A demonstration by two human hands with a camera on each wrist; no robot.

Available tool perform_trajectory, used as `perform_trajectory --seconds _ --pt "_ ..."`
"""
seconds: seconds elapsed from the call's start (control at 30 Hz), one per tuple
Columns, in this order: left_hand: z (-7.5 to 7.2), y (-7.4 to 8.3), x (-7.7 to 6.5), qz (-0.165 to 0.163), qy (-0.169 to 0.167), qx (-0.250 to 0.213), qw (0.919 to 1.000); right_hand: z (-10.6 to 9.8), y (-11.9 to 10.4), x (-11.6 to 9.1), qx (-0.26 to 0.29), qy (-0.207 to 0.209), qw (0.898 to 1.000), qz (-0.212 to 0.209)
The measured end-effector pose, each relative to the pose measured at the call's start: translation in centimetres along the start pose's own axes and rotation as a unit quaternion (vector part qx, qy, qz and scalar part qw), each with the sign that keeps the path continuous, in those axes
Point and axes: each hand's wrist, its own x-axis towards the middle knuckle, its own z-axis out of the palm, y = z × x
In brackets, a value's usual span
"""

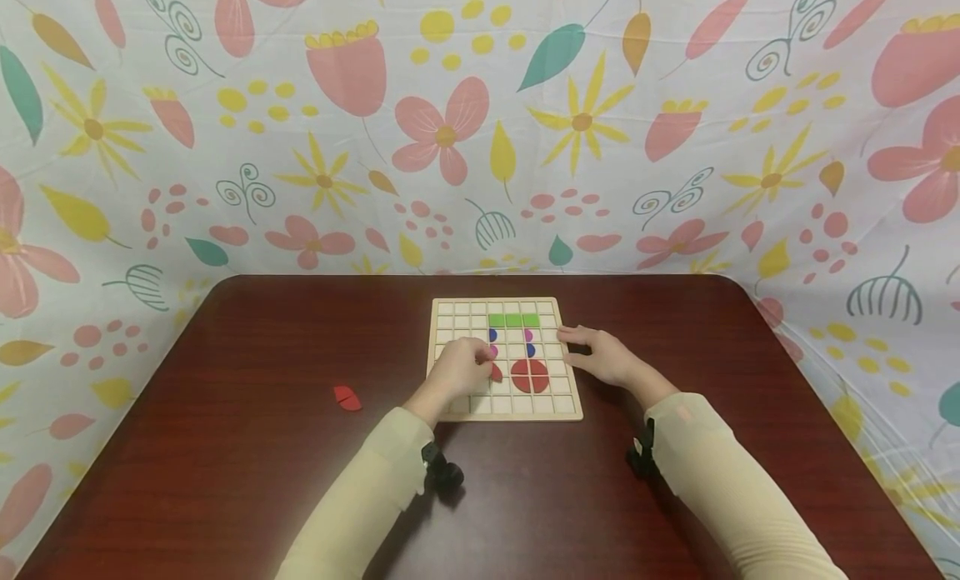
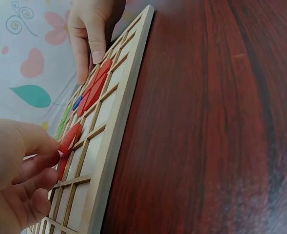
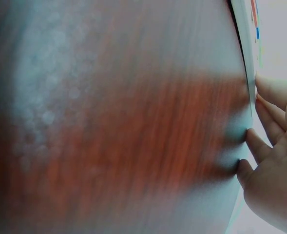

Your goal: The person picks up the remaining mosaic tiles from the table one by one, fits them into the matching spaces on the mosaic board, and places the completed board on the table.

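Observation:
A square wooden grid board [image 1: 471,405] lies on the table with coloured pieces in its cells. My left hand [image 1: 463,367] reaches over its lower left part. In the left wrist view the thumb and fingers pinch a red curved-edge piece [image 2: 71,138] at the grid, with another red piece [image 2: 62,168] just below, partly hidden by the fingers. My right hand [image 1: 606,357] touches the board's right edge with its fingers extended. Red quarter pieces [image 1: 530,376] form a disc near the board's lower right. Green squares [image 1: 513,320] make a row near the top.
Two red pieces [image 1: 347,398] lie together on the dark table [image 1: 255,447], left of the board. Blue half-discs [image 1: 531,350] and pink half-discs [image 1: 528,335] sit in cells below the green row. A patterned cloth [image 1: 480,147] hangs behind the table.

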Motion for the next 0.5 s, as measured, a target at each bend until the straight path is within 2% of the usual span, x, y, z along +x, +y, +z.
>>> perform_trajectory --seconds 0.13,0.37,0.5 --pt "0.05 0.08 0.02 0.004 -0.004 0.026 0.9997 0.01 0.03 0.04 0.005 -0.002 1.0 0.002" --pt "-0.13 -0.11 -0.48 0.019 0.003 0.009 0.9998 -0.01 0.06 0.03 0.007 -0.004 1.0 0.0" --pt "-0.17 -0.45 -0.82 0.042 -0.005 0.027 0.9987 0.01 0.1 0.07 0.004 0.0 1.0 0.001"
